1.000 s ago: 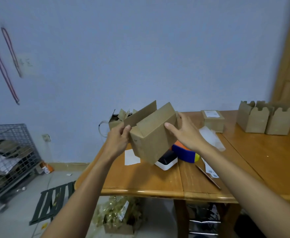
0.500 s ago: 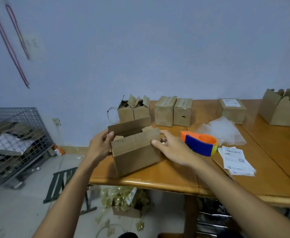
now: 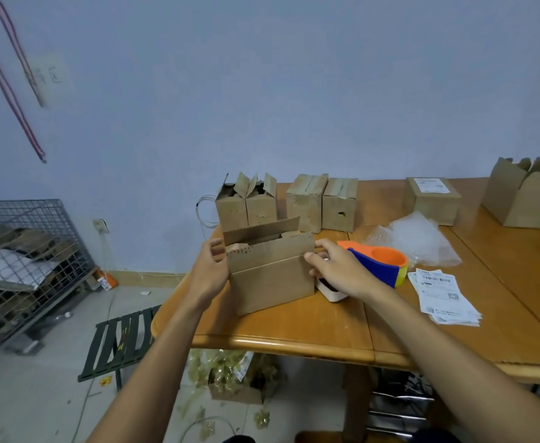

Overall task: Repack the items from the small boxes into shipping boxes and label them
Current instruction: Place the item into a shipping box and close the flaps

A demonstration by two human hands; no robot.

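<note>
Beside a blue wall [image 3: 262,91], boxes [image 3: 307,203] crowd a table [image 3: 294,327].

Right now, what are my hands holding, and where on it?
The open brown cardboard box, standing on the wooden table: the left hand grips its left end, the right hand pinches its right end at the flap fold.

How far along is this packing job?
Done: one labelled box sits at the back. In hand: the left hand and right hand hold an open box, flaps up, untaped. Left: four small boxes and a stack of labels, so most likely remains.
</note>
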